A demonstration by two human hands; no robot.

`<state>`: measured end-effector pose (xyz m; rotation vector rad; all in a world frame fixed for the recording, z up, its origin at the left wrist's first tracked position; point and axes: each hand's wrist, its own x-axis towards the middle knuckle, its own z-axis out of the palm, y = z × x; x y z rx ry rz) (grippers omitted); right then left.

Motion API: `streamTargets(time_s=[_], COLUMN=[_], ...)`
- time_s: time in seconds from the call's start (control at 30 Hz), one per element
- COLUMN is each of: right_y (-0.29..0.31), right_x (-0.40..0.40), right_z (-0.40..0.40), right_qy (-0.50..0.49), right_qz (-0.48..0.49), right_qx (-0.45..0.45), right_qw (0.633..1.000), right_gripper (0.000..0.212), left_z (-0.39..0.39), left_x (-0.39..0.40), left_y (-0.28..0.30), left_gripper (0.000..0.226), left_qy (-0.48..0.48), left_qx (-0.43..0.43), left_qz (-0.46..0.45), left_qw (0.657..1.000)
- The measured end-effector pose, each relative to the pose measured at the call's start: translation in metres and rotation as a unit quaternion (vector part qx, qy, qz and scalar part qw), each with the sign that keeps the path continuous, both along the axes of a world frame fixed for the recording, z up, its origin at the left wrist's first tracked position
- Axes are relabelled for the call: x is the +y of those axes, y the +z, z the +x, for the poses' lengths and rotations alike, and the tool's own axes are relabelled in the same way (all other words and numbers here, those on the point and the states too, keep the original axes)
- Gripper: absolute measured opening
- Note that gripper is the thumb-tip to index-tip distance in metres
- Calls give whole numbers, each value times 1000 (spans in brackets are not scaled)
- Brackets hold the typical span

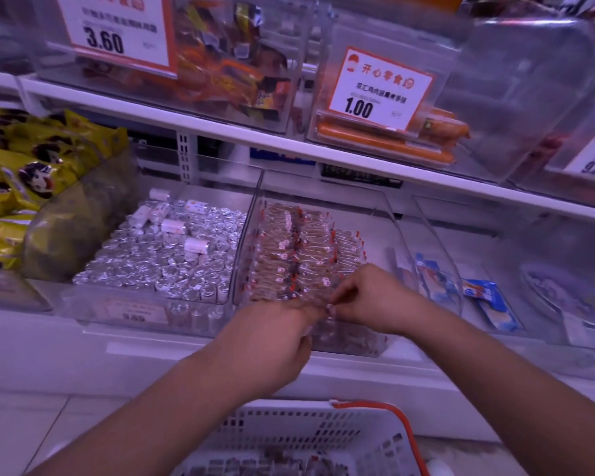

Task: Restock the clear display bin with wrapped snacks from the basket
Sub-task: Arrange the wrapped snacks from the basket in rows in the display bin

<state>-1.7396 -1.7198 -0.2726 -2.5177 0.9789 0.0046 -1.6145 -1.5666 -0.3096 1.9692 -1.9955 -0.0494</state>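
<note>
A clear display bin (pixel 390 214) on the lower shelf holds neat rows of brown wrapped snacks (pixel 299 252) with red-and-white wrapper ends. Both my hands meet over the bin's front edge. My left hand (pixel 275 334) and my right hand (pixel 368 300) have curled fingertips that pinch a wrapped snack (pixel 327 305) between them at the front row. Below me, a white perforated basket (pixel 289 431) with a red handle (pixel 392 417) holds more of the same snacks; my forearms hide part of it.
Left of the clear bin stands a bin of silver foil-wrapped pieces (pixel 158 259). Yellow snack bags (pixel 21 166) pile up at far left. Blue packets (pixel 488 300) lie in the bin to the right. The upper shelf (pixel 255 135) carries bins with price signs 3.60 and 1.00.
</note>
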Motion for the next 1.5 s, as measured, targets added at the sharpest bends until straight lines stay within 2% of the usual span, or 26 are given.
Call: streamTargets(time_s=[0.1,0.2,0.3,0.4,0.5,0.6,0.63,0.7,0.73,0.8,0.83,0.87,0.9,0.93,0.97,1.0,1.03,1.1,1.13,1.2,1.27,1.3,1.33,1.43,1.5], right_y=[-8,-12,-10,-7,-2,-1,-1,-2,-2,-3,-3,-4,-5,-8,-11,-12,-12,-10,-10,-11,-10,-10,-10,-13,-23], right_x=[1,-3,-2,7,19,24,24,25,27,38,46,53,61,67,69,68,64,49,39,20,2,-8,-19,-39,-42], right_z=[6,-2,-12,-8,-3,-4,-7,-16,-23,-35,-39,-42,-42,-40,-38,-36,-34,-35,-39,-47,-51,-54,-57,-70,-74], right_qy=[0,-34,-68,-3,49,95,89,60,35,-34,-79,-114,-118,-111,-102,-97,-102,-105,-93,-52,-32,-40,-62,-139,-129], right_qz=[-48,-57,-11,29,9,-9,-11,-42,-76,-113,-54,80,266,428,511,520,476,282,178,10,-95,-141,-180,-218,-237], right_qx=[11,-4,-50,-28,33,85,75,33,-13,-188,-279,-348,-397,-418,-429,-441,-456,-456,-433,-383,-339,-317,-301,-307,-306], right_qw=[999,998,996,999,998,992,993,997,996,975,956,927,870,794,738,725,745,837,879,922,935,937,935,916,913], right_gripper=[11,12,13,18,19,17,19,21,21,18,16,15,19,25,29,28,24,21,23,23,29,35,39,39,34], left_z=[-6,-5,1,1,4,6,5,3,1,-6,-10,-14,-18,-24,-29,-33,-34,-30,-26,-14,-4,1,5,26,39], left_x=[2,3,2,2,3,3,1,-2,-3,-7,-10,-13,-15,-18,-20,-22,-24,-28,-31,-41,-64,-83,-102,-168,-208], left_y=[0,2,0,-2,4,12,16,24,28,35,37,37,37,36,35,33,30,21,18,21,35,41,48,50,40], left_gripper=[55,57,52,57,53,39,36,43,45,47,46,46,45,44,41,37,35,35,34,33,28,23,19,12,17], left_qy=[15,27,49,56,68,92,113,133,122,82,60,42,30,22,14,5,-5,-4,10,39,39,37,45,99,109], left_qx=[-17,-10,-19,-25,34,201,296,511,594,695,728,751,762,759,743,714,664,512,427,234,66,31,34,147,152], left_qz=[8,16,12,11,8,-22,-48,-106,-137,-183,-198,-207,-212,-214,-214,-214,-212,-189,-171,-157,-148,-142,-127,-92,-86], left_qw=[1000,999,999,998,997,975,947,843,783,691,654,625,612,615,634,667,717,838,888,959,986,989,990,980,978])
